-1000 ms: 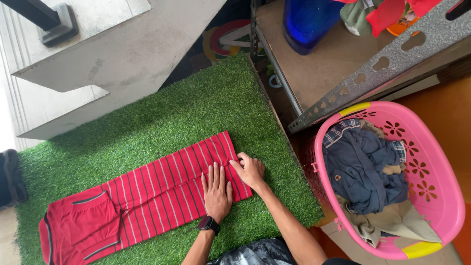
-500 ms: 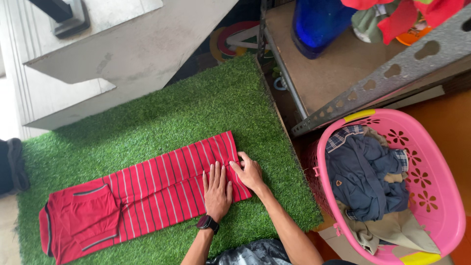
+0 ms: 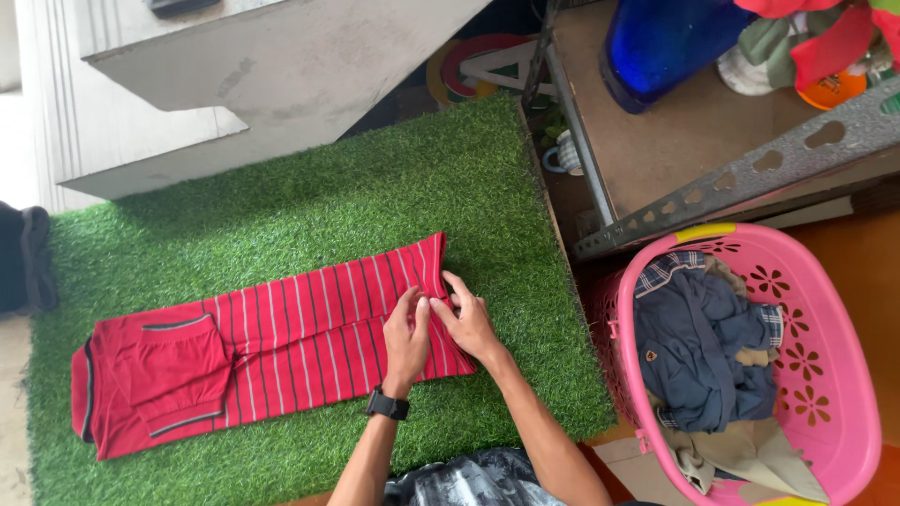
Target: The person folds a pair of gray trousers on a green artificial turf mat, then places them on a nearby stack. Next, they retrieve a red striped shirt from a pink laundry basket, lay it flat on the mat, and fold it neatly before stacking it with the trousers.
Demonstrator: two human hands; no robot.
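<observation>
A red shirt with thin white stripes (image 3: 281,328) lies folded into a long band on a green artificial-grass mat (image 3: 328,197). Its collar and sleeve end is at the left, its hem at the right. My left hand (image 3: 406,339), with a black watch on the wrist, rests on the hem end, fingers curled in and pinching the cloth. My right hand (image 3: 469,323) is right beside it, fingertips touching the left hand's and gripping the same spot of fabric near the middle of the hem.
A pink plastic laundry basket (image 3: 848,319) at the right holds blue and beige clothes (image 3: 703,347). A metal-framed shelf (image 3: 675,141) carries a blue container (image 3: 656,37). A grey concrete step (image 3: 262,75) borders the mat at the back. Dark footwear (image 3: 23,258) sits at the left.
My left hand was lying flat on the shirt; now its fingers are curled and meet the right hand's fingers at the hem. The view has shifted slightly.
</observation>
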